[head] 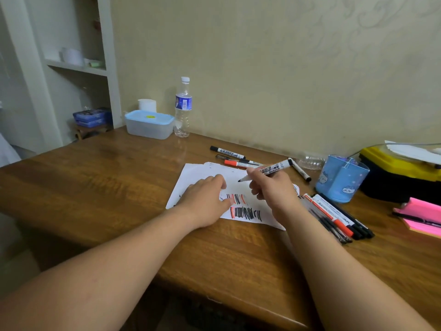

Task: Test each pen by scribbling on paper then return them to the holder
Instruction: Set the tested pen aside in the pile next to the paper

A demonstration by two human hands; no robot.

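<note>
Paper (198, 173): your left hand (205, 201) pressed it flat on the surface (107, 177), fingers straight;
Marker (272, 168): your right hand (274, 189) gripped it, uncapped tip over the paper

A wooden desk (95, 182) is set against a patterned beige wall (262, 56). Toward eleven o'clock on the desk a translucent box with a blue lid (149, 126) is placed. A white cup (147, 105) is seen just behind it, and an upright clear water bottle (183, 108) stands just beside it at its three o'clock. At the desk's three o'clock edge a yellow-and-black case (393, 168) is placed, with a pink note pad (422, 216) near it at five o'clock. A white shelf unit (76, 68) is seen at ten o'clock, and blue boxes (91, 117) are stacked low in it.
</note>
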